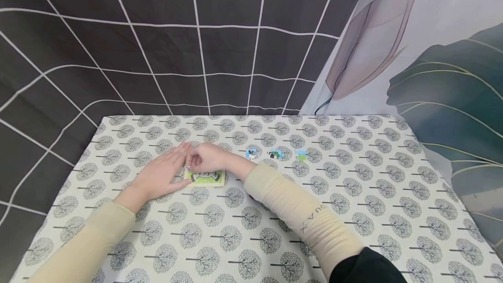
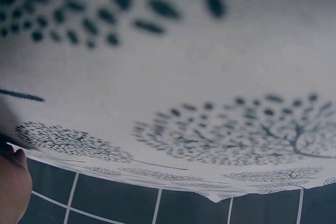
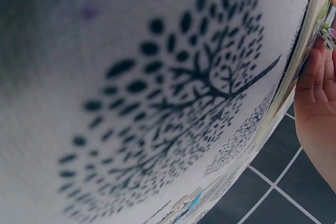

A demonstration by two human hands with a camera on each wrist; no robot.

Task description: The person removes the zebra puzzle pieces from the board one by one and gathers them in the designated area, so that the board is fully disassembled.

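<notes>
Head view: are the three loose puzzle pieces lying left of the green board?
No, the loose puzzle pieces lie in a row to the right of the green board.

In the head view, we observe even, diffuse light on the tablecloth (image 1: 353, 178), with soft, faint shadows; we cannot locate the source. Beyond the tablecloth, the dark curtain (image 1: 228, 51) renders dim, and its white grid lines (image 1: 131, 24) curve at the tablecloth's left. Both wrist views are dimmer and cooler; we record strong blur on the tablecloth's nearest portion, sharper focus farther along.
</notes>
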